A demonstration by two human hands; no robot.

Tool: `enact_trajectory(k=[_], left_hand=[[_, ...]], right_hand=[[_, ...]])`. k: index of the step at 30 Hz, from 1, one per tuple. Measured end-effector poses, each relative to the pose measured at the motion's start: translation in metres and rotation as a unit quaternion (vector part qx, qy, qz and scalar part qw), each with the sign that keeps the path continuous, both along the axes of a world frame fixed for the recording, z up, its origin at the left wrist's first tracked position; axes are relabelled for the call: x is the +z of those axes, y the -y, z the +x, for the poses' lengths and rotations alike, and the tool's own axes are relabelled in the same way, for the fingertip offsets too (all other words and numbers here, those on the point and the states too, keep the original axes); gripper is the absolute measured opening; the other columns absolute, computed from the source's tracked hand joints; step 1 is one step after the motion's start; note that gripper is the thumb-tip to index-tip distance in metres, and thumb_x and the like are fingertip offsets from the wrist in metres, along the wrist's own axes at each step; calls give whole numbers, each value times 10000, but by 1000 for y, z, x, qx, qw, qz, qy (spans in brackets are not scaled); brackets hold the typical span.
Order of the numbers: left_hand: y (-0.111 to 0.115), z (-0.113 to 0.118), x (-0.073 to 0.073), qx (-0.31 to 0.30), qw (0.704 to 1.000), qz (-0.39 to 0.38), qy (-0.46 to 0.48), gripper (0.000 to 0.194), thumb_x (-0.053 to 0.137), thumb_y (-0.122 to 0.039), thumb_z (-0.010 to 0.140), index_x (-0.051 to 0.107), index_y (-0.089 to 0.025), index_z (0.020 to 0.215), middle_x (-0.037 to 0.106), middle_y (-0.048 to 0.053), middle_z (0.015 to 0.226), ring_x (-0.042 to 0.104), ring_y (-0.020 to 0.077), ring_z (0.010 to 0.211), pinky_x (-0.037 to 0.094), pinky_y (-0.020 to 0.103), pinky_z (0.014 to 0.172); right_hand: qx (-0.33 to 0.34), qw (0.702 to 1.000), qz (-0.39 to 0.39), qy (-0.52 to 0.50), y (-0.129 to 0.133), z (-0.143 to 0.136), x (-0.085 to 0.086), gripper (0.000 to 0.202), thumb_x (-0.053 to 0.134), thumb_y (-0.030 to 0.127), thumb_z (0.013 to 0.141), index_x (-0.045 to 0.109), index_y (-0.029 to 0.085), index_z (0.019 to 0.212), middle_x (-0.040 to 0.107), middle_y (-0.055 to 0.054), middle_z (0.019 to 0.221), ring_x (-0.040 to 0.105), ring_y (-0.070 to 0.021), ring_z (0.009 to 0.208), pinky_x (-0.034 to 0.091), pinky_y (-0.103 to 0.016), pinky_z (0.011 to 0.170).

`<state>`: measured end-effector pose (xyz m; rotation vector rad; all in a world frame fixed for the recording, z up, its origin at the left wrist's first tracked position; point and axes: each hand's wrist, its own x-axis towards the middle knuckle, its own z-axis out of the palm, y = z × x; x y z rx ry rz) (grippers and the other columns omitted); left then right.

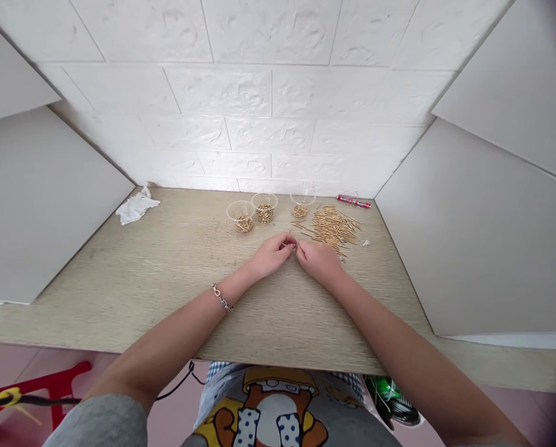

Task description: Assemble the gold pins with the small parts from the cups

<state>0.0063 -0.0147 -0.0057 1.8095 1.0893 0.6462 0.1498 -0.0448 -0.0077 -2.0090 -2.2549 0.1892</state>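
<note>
My left hand (274, 253) and my right hand (317, 257) meet fingertip to fingertip over the table, both closed in a pinch. A thin gold stick shows at the left fingers. What the right fingers hold is too small to make out. Just behind and beside my right hand lies a loose pile of thin gold sticks (334, 226). Three clear plastic cups stand behind my hands: the left cup (241, 217), the middle cup (264, 208) and the right cup (302, 205), each with small gold pieces at the bottom.
A crumpled white tissue (136, 206) lies at the back left of the wooden table (166, 279). A red tube-shaped wrapper (353, 202) is at the back right. Small white scraps (366, 243) lie beside the pile. Grey panels flank both sides, with a white brick-pattern wall (268, 93) behind.
</note>
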Motion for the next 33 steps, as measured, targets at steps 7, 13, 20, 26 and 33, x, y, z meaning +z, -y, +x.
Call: enact_trajectory(k=[7,13,20,26,33], left_hand=[[1,1,1,-1,1000,1,-3,184,449,-213,792,601,-153,878,620,11,767,548,130,752,444,261,738],[2,1,2,-3,1000,14,-5,185,440,-204,791,596,-147,872,619,18,775,551,135,764,449,265,736],[1,1,2,-3,1000,15,-13,194,438,-195,778,598,-147,876,621,17,772,554,135,762,457,267,745],[0,1,1,7,1000,-3,-11,272,407,-99,718,591,-147,913,628,24,843,561,128,760,460,273,772],[1,-1,1,-13,1000,16,3,211,448,-168,761,602,-145,904,623,23,836,541,123,731,446,255,711]], right_hand=[[4,1000,-17,13,2,-2,2,384,245,312,905,613,202,890,658,-65,874,587,-197,782,367,-272,634],[10,999,-21,31,3,-3,2,394,229,310,910,606,196,920,664,-67,906,599,-207,803,376,-278,634],[8,999,-26,35,2,-4,3,393,228,316,912,602,199,933,666,-66,905,598,-203,805,372,-277,628],[9,1000,-17,-6,1,-2,2,345,275,300,895,603,198,856,658,-69,840,582,-190,748,336,-267,590],[-4,975,13,-221,-5,15,-5,369,266,379,896,495,203,666,535,-7,617,490,-159,613,328,-261,583]])
